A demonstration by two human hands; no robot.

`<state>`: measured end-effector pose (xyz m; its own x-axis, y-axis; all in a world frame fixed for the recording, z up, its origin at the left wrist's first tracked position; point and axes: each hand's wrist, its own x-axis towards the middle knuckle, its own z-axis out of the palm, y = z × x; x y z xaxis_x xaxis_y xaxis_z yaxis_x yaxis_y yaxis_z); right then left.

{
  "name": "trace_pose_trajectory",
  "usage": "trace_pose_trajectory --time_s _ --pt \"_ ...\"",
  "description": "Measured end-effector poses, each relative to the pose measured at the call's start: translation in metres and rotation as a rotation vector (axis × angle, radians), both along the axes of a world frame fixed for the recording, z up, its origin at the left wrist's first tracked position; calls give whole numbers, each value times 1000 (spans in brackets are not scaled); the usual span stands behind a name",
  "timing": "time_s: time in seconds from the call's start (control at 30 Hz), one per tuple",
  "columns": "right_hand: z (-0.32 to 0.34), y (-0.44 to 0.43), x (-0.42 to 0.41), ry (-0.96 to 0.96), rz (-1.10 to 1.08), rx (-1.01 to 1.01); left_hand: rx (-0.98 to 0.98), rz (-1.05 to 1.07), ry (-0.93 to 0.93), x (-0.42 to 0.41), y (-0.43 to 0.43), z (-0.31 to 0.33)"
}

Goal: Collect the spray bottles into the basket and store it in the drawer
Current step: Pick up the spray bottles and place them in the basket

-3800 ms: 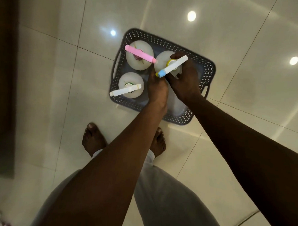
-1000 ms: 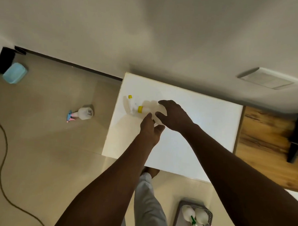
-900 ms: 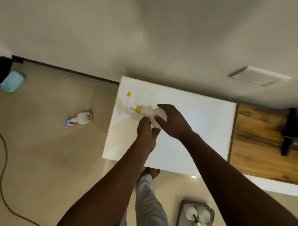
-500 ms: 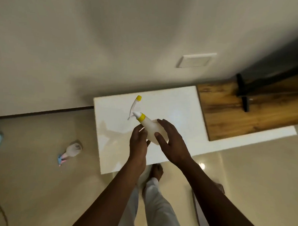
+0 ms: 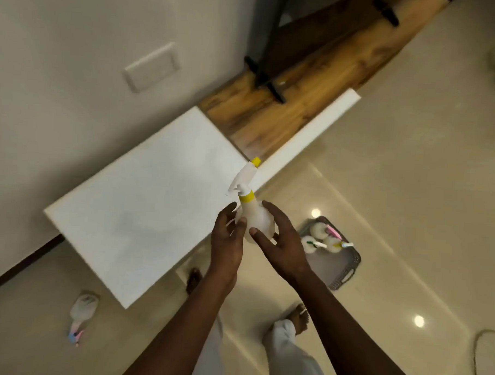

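I hold a white spray bottle (image 5: 256,216) with a yellow collar and yellow nozzle tip between both hands, upright over the right edge of a white cabinet top (image 5: 143,211). My left hand (image 5: 227,240) pinches its left side, and my right hand (image 5: 280,245) curls around its right side. On the floor to the right stands a grey perforated basket (image 5: 347,274) with three white spray bottles (image 5: 318,228) in its far end. Another spray bottle (image 5: 82,310), with a pink and blue nozzle, lies on the floor at lower left.
A wooden top (image 5: 287,104) adjoins the white one and carries a black stand (image 5: 265,77). A wall with a white plate (image 5: 152,67) rises behind. My bare feet are on glossy tiles below, and a cable (image 5: 477,353) curves at the right edge.
The yellow-collared bottle has come up off the white top and now stands upright in both hands. My view has swung right, bringing the basket into sight.
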<state>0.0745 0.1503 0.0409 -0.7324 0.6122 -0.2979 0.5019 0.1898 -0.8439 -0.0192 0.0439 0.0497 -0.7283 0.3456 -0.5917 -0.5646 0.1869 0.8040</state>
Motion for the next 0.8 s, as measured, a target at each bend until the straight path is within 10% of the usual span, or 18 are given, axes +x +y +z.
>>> trace_pose_trajectory --time_s 0.5,0.8 --pt "-8 68 268 43 -447 -102 -44 -530 92 228 111 -3" --pt "-124 102 366 19 -586 -228 -175 -646 96 320 165 -105"
